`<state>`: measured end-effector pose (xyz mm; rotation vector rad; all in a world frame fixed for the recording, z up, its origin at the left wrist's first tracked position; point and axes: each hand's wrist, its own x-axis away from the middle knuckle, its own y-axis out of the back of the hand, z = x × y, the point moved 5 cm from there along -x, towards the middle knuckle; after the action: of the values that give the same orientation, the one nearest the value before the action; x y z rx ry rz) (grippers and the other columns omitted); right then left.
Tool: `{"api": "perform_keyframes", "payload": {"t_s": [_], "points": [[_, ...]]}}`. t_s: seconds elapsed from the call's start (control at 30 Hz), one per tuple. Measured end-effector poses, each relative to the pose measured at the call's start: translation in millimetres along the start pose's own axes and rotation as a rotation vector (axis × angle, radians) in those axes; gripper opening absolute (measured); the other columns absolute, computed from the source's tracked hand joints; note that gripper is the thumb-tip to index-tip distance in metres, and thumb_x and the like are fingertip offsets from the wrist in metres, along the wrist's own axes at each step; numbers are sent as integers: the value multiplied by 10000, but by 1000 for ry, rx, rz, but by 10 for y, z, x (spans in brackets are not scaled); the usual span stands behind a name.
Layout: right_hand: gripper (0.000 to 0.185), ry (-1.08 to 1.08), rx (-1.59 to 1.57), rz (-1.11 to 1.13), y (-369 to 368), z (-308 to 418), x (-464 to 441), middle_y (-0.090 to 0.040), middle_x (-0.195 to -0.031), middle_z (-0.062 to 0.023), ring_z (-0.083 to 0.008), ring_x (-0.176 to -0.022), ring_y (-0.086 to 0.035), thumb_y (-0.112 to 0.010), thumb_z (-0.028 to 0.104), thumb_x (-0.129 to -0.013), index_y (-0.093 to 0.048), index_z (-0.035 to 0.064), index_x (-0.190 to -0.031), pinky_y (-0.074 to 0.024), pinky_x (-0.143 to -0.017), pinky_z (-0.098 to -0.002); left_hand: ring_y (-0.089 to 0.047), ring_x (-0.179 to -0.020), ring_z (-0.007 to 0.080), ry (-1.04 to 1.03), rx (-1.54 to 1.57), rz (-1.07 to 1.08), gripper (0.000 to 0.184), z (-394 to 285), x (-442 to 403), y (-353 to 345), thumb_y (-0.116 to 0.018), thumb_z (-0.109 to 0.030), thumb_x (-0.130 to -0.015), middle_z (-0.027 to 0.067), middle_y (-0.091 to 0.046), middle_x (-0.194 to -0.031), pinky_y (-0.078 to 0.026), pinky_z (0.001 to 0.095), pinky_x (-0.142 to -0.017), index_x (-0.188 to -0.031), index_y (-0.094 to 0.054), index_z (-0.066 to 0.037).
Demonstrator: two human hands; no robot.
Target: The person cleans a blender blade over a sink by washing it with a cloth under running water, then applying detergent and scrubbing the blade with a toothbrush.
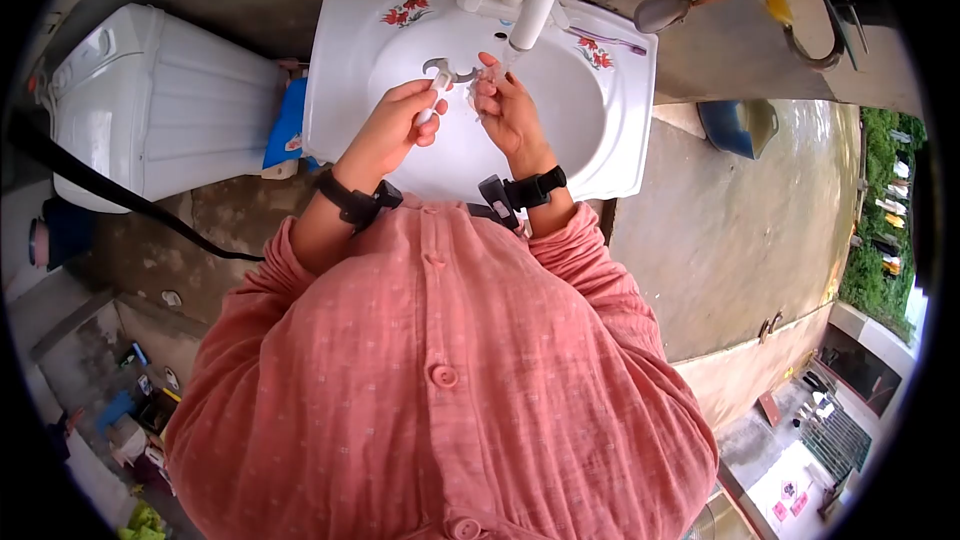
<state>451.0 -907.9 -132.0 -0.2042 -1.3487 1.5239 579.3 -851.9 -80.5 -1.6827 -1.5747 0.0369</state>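
Above the white sink basin [580, 130], my left hand [400, 120] is closed round the white handle of a small tool [437, 97] with a curved grey metal end. My right hand [508, 110] is just to the right, under the white faucet [543, 0], its fingers curled round something clear or whitish that I cannot make out. The tool's curved end reaches towards the right fingers; whether they touch is unclear. Black bands circle both wrists.
A purple toothbrush [610, 41] lies on the sink's back right rim. Left of the sink are a white washing machine [200, 105] and a blue item [287, 125]. A blue tub [738, 127] stands at the right, below a hanging brush or ladle [662, 12].
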Motion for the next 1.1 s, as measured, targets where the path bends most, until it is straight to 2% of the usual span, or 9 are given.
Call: {"api": "perform_keyframes", "payload": {"t_s": [0.07, 0.27, 0.37, 0.53, 0.63, 0.77, 0.83, 0.97, 1.1], "points": [[163, 11, 48, -105, 50, 22, -18, -363, -649, 3, -77, -480, -289, -398, 157, -930, -459, 7, -937, -214, -385, -216, -371, -501, 58, 8, -4, -21, 173, 62, -134, 1, -471, -124, -874, 61, -500, -798, -301, 203, -425, -994, -468, 1], [344, 138, 205, -214, 351, 113, 87, -376, -579, 12, -104, -442, -301, -391, 359, -921, -453, 87, -720, -231, -386, -226, -343, -428, 54, 67, -62, -130, 231, 225, -454, 39, -504, -149, -859, 40, -493, -694, -262, 187, -369, -1016, -442, 8], [342, 265, 163, -374, 320, 223, 212, -462, -620, -6, -134, -498, -387, -365, 356, -916, -501, 85, -758, -304, -432, -241, -310, -397, 54, -10, -412, -15, 254, 308, -680, 116, -516, -161, -844, 22, -452, -609, -247, 194, -363, -1012, -436, 11], [120, 489, 392, -296, 314, 503, 353, -489, -1021, -82, -157, -718, -521, -422, 64, -858, -501, 3, -925, -401, -577, -229, -338, -418, 42, -35, -717, -96, 204, 79, -532, -203, -570, -148, -822, 5, -467, -581, -249, 196, -372, -942, -501, 2], [125, 593, 511, -293, 137, 594, 438, -472, -1113, -157, -191, -857, -529, -422, -24, -832, -492, -2, -934, -452, -686, -263, -379, -452, 35, -164, -757, -106, 182, 73, -500, -147, -585, -138, -815, 12, -518, -615, -278, 185, -391, -922, -551, 5], [74, 540, 666, -220, 36, 601, 412, -574, -931, -125, -152, -731, -568, -480, 8, -860, -490, -4, -932, -473, -707, -268, -445, -504, 62, -278, -836, -171, 201, 74, -497, -59, -579, -141, -822, 33, -572, -670, -364, 200, -451, -932, -577, 27], [94, 569, 615, -113, -23, 492, 368, -556, -753, -46, -95, -579, -476, -491, 56, -883, -509, -6, -952, -395, -561, -219, -498, -557, 97, -666, -988, -207, 200, -61, -421, -136, -578, -138, -824, 55, -614, -731, -430, 236, -531, -924, -590, 35], [100, 584, 683, -176, -81, 280, 308, -542, -740, -41, -78, -568, -461, -525, 62, -869, -514, -31, -902, -379, -499, -214, -527, -600, 125, -622, -1009, -244, 197, -174, -273, -285, -574, -135, -829, 65, -626, -742, -453, 262, -592, -925, -586, 37], [129, 448, 588, -112, -73, 234, 243, -545, -677, -56, -105, -553, -487, -536, 63, -856, -519, -62, -882, -379, -488, -223, -478, -515, 74, -546, -983, -247, 169, -164, -241, -291, -572, -132, -836, 36, -573, -634, -399, 222, -482, -921, -598, 12]]}}
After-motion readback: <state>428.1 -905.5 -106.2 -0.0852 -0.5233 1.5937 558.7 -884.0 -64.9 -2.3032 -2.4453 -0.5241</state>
